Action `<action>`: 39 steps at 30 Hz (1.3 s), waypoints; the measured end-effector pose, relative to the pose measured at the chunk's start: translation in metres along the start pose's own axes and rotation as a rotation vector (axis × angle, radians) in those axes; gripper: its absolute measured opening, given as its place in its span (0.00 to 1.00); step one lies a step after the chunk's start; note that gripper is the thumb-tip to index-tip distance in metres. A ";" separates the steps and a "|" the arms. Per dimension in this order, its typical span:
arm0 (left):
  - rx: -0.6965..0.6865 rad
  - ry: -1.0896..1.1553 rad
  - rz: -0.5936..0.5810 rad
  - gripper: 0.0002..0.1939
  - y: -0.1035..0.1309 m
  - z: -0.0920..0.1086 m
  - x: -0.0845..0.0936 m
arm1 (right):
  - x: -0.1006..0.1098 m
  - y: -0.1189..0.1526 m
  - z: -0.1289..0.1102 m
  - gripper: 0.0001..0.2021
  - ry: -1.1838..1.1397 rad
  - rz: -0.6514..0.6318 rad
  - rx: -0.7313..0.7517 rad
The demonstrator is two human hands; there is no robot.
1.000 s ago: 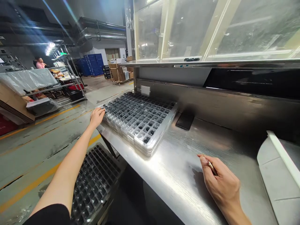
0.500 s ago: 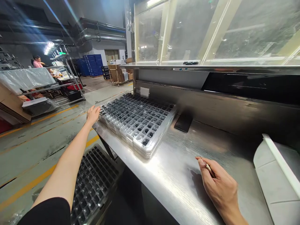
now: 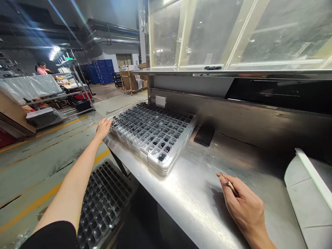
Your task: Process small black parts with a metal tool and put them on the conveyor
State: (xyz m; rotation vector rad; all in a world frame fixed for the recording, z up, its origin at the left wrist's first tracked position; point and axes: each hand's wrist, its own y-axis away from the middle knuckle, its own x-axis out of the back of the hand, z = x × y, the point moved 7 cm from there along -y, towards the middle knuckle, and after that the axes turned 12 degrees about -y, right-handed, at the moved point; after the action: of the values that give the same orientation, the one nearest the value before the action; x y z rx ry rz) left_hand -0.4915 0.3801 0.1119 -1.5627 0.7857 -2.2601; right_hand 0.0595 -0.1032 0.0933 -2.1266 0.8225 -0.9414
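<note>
Right grip (image 3: 243, 197) is pinching a thin tool (image 3: 231, 187) over the metal surface (image 3: 193, 183); left grip (image 3: 103, 128) is touching the left edge of the tray stack (image 3: 177, 148) sitting there, whether clasping I cannot tell.

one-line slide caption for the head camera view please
Left hand at the edge of stacked clear trays of dark parts, right hand holding a thin tool over a metal bench.

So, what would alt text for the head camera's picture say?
A person's left hand is at the edge of stacked clear plastic trays with black parts in their pockets, on a metal workbench; the right hand holds a slim tool. A black smartphone lies beside the trays, a white bin at right.
</note>
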 end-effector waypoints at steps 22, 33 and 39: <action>0.014 0.023 0.194 0.27 -0.016 0.029 0.040 | 0.000 0.000 0.002 0.11 -0.057 0.013 0.003; -0.070 -0.010 0.030 0.23 0.006 0.045 0.025 | -0.001 -0.002 -0.001 0.12 -0.099 0.016 -0.020; -0.072 -0.008 0.039 0.23 0.005 0.047 0.025 | -0.001 0.000 0.001 0.11 -0.106 0.004 -0.022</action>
State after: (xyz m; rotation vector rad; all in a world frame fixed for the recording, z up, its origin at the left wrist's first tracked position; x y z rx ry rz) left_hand -0.4583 0.3502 0.1407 -1.5728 0.8966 -2.2202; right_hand 0.0597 -0.1019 0.0928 -2.1722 0.7874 -0.8137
